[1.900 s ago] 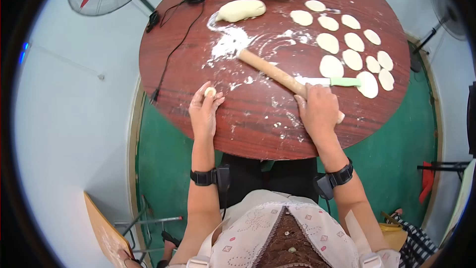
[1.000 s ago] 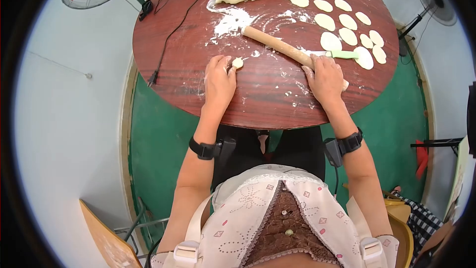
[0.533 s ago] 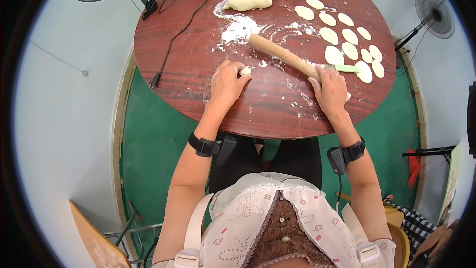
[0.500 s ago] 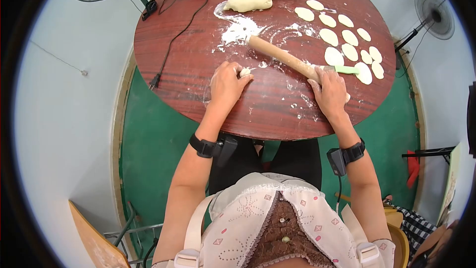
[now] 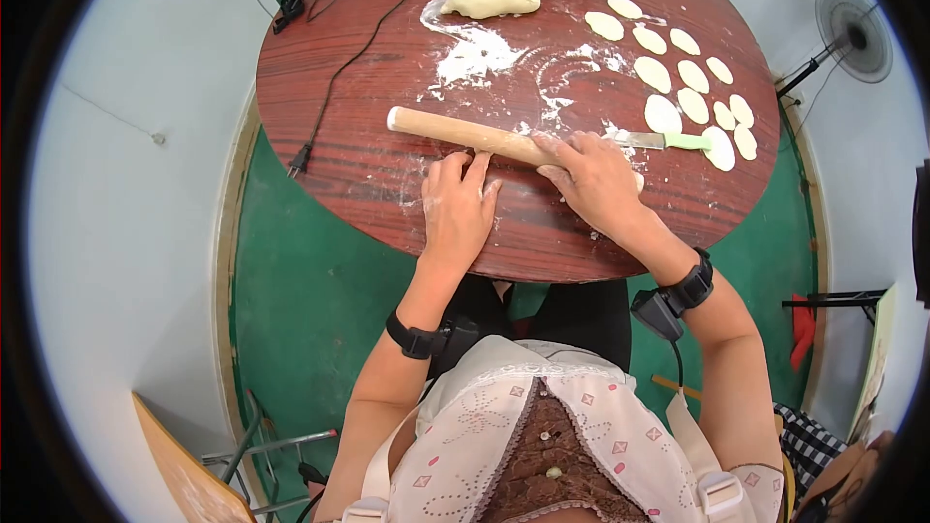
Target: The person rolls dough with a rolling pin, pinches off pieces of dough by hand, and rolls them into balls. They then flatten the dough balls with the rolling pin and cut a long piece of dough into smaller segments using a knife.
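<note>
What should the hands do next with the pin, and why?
Probably roll the pin forward under light pressure. The right hand lies on it, and the left hand sits just behind it with fingertips at its near side. The small dough piece is hidden, likely under the pin or fingers, so go gently.

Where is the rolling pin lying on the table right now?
In the head view the rolling pin lies across the near middle of the round table, under the fingers of the left hand and right hand, left of the green-handled knife.
</note>
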The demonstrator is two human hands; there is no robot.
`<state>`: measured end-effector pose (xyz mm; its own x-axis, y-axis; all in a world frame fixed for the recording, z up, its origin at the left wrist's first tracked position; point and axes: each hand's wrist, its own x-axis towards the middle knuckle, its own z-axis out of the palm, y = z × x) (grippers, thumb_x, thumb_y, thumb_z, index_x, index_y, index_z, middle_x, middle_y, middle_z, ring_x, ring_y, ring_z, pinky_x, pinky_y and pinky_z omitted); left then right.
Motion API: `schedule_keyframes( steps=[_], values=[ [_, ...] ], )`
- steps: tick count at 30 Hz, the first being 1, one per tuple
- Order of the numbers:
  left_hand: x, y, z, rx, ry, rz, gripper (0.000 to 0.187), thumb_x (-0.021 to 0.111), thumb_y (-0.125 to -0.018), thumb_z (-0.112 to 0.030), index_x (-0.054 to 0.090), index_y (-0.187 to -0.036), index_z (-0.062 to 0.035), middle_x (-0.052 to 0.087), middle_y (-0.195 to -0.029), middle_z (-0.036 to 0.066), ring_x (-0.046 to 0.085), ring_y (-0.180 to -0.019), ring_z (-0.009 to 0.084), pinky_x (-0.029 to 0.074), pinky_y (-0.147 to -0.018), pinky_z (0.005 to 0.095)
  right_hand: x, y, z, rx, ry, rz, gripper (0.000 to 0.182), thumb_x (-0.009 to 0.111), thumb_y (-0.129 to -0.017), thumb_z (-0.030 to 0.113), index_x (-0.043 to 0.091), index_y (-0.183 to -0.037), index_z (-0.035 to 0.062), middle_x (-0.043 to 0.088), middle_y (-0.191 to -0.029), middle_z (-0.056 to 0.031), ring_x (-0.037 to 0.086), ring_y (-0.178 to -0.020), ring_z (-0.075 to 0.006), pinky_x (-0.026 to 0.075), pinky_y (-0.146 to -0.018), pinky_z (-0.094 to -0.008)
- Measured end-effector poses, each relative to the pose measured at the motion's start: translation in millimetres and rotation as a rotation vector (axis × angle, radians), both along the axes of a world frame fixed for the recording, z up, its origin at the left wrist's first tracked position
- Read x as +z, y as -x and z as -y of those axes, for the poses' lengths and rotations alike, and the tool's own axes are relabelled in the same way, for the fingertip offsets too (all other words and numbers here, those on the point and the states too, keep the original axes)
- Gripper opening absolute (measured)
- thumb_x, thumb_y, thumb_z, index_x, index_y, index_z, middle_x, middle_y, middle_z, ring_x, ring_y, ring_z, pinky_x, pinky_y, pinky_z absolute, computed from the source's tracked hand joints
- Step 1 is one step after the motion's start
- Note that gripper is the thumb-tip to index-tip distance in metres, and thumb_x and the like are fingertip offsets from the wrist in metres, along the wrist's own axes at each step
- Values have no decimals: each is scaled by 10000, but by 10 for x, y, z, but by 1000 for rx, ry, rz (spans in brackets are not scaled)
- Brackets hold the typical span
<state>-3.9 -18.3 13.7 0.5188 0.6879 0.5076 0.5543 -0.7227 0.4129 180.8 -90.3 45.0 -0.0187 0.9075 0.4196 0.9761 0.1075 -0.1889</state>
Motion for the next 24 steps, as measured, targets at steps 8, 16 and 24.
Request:
schedule_keyframes(
  steps=[8,16,24],
  values=[
    [-83,-6,-17,-20,7,64,312,681,-769,-125,640,-1058,-15,553,-1018,129,507,-942,312,417,-828,420,-176,-48,-167,39,5,19,385,631,-839,248,589,-1192,103,566,-990,-128,531,-955,-286,417,-803,-396],
    [290,102,-720,90,-182,-128,490,493,-922,-274,416,-1347,-43,355,-1421,159,277,-1331,360,208,-1049,568,-169,5,-285,27,55,83,404,489,-929,321,536,-1256,87,528,-1195,-176,476,-1142,-322,342,-958,-495],
    [278,263,-925,-130,-38,-681,578,334,-976,-418,316,-1415,-42,220,-1517,130,116,-1418,333,68,-1055,658,-216,161,-192,0,118,143,579,391,-951,440,427,-1334,6,432,-1371,-187,340,-1327,-314,206,-1084,-542]
  ],
)
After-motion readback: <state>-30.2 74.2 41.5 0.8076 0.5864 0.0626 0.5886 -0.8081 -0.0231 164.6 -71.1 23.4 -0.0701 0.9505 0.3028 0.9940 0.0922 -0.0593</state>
